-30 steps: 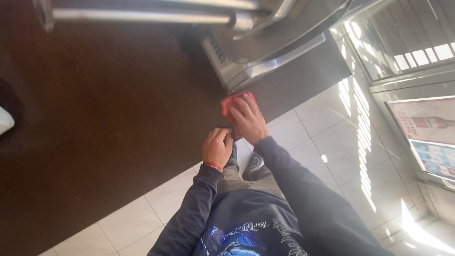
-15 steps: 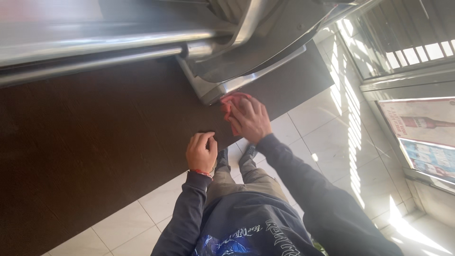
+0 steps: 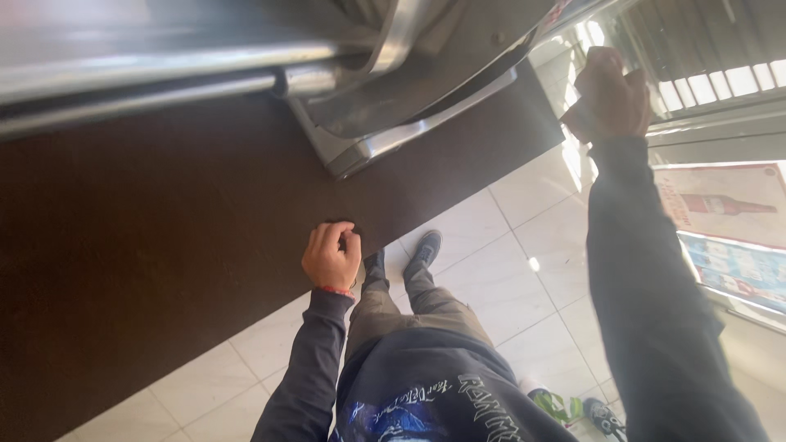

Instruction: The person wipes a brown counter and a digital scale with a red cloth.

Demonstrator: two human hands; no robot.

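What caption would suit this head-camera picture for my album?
Left hand rests curled on the edge of a dark counter below a metal machine, while the right hand is raised toward the window.

Left hand [image 3: 331,257] curled, fingers bent, resting on the edge of the dark counter [image 3: 164,245]; red band at the wrist. Right hand [image 3: 607,94] raised, at the upper right by the far corner of the counter, closed; can't tell what's in it. Metal machine [image 3: 393,106] sits on the counter, its base corner near the counter edge, well apart from the left hand. A steel rail [image 3: 147,74] runs left from it. White tile floor [image 3: 524,237] below, two grey shoes [image 3: 426,245] just beside the counter edge. Blinds [image 3: 712,57] and a poster [image 3: 729,221] on the right, sunlit.
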